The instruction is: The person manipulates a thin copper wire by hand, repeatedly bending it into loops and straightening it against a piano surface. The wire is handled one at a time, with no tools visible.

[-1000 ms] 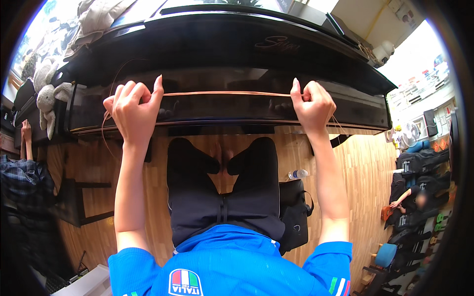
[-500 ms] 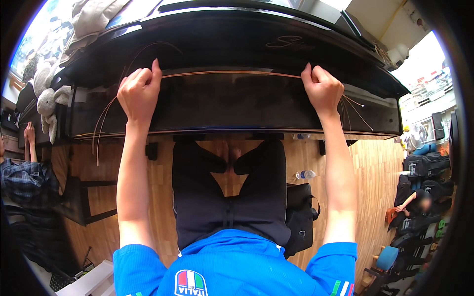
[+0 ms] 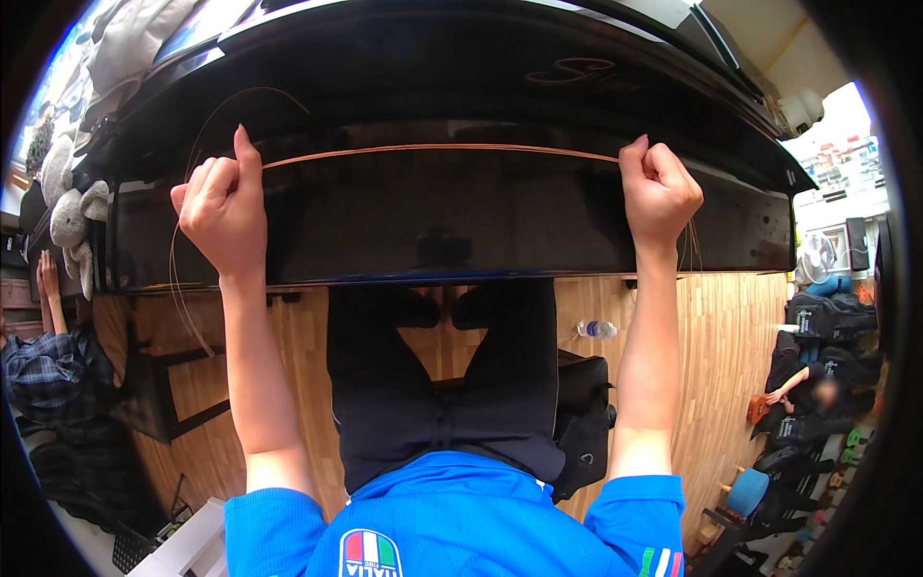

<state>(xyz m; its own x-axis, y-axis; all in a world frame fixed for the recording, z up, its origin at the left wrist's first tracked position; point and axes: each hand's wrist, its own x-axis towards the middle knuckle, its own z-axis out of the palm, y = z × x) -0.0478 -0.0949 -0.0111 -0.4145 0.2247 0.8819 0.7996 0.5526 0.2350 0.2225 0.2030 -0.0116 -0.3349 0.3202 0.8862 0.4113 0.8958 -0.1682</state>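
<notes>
A bundle of thin copper-coloured strands (image 3: 441, 146) runs nearly straight between my two closed hands, over the glossy black piano (image 3: 433, 207). My left hand (image 3: 219, 207) grips it at the left with the thumb sticking up, and loose ends loop and hang beside it. My right hand (image 3: 661, 192) grips the other side, with short ends dangling below the fist. Both hands are held above the piano's front; whether they touch its surface I cannot tell.
A plush rabbit (image 3: 67, 221) sits at the piano's left end, beside another person (image 3: 53, 356). A plastic bottle (image 3: 597, 329) and black bag (image 3: 582, 452) are on the floor. At right are a person (image 3: 803, 389), instrument cases (image 3: 827, 317), a blue stool (image 3: 746, 490) and a fan (image 3: 817, 255).
My hands have moved farther apart, the left leftward and the right rightward, so a longer stretch of strands shows between them. Both fists stay closed on it.
</notes>
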